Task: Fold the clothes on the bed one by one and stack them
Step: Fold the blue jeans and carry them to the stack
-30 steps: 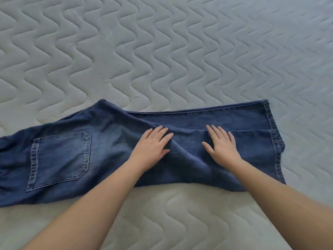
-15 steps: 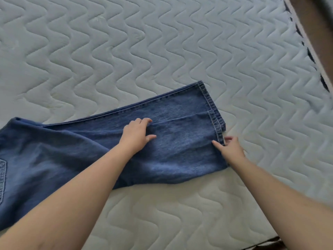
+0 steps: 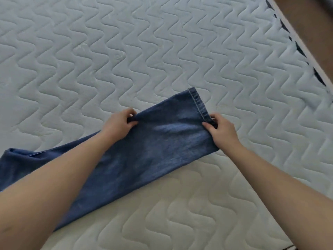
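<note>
Two bare arms are reaching out from the near edge over the bed (image 3: 180, 213), which is wearing a white quilted cover with wavy stitching. Blue jeans (image 3: 144, 156) are lying across the bed, running from the left edge up toward the middle. The cloth is looking soft and faded, with paler patches. The left hand (image 3: 118, 124) is pinching a fold along the far edge of the leg, fingers curled round the cloth. The right hand (image 3: 220, 131) is gripping the leg end by the hem (image 3: 199, 105), where pale thread is running in two rows. No writing is showing anywhere. Farther back, the bed is ending at a dark-trimmed edge by a brown floor (image 3: 310, 18).
</note>
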A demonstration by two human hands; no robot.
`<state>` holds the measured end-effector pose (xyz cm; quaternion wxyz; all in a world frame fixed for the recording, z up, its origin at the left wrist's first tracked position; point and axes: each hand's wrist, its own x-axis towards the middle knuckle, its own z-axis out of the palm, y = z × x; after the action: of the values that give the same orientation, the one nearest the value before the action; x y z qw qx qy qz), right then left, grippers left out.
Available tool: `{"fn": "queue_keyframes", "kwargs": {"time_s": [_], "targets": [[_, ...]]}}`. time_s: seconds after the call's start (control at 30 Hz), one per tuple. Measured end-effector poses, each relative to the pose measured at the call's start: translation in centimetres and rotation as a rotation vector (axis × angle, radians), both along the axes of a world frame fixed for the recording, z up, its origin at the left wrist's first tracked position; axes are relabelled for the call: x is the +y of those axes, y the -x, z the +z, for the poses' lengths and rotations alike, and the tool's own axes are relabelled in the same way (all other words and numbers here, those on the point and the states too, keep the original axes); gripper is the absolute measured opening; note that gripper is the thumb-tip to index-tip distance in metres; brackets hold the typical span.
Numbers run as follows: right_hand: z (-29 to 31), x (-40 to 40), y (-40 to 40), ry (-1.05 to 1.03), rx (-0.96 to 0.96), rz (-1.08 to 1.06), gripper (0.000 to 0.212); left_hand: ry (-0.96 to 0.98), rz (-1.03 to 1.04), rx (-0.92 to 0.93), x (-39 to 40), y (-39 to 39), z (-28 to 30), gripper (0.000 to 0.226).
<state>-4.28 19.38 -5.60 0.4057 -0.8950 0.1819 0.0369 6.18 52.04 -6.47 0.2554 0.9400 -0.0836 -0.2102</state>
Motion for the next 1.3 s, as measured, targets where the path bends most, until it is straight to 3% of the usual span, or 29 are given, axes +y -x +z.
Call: {"fn": "queue_keyframes", "kwargs": {"time_s": [0.23, 0.33, 0.6, 0.77, 0.9, 1.03, 1.13, 1.3], "targets": [[-2.9, -0.4, -4.3, -0.124, 0.186, -0.132, 0.029, -0.11, -0.008, 0.053, -1.5, -3.1, -3.2, 0.035], [-4.2, 0.0, -3.0, 0.005, 0.336, -0.112, 0.05, -0.145, -0.068, 0.008, -2.2, -3.5, -4.1, 0.042], [-4.7, 0.5, -1.2, 0.198, 0.608, -0.085, 0.065, -0.005, -0.158, 0.072, -5.2, -5.2, -4.3, 0.03], [-4.0, -0.1, 1.2, -0.014, 0.428, -0.176, 0.036, -0.027, -0.244, 0.166, -7.7, -5.4, -3.8, 0.028], [-3.6, -1.0, 5.2, -0.118, 0.373, -0.259, 0.033, -0.119, -0.298, 0.209, -11.0, -3.9, -3.8, 0.052], [-4.1, -2.7, 9.9, -0.205, 0.374, -0.379, 0.034, -0.147, -0.436, 0.226, -15.0, -1.6, -3.6, 0.034], [-4.1, -5.0, 12.8, -0.175, 0.374, -0.461, 0.033, -0.107, -0.513, 0.174, -18.5, 0.1, -3.1, 0.025], [-4.5, -6.9, 15.7, 0.051, 0.244, -0.46, 0.021, -0.003, -0.44, 0.095, -24.6, 2.6, -3.2, 0.041]]}}
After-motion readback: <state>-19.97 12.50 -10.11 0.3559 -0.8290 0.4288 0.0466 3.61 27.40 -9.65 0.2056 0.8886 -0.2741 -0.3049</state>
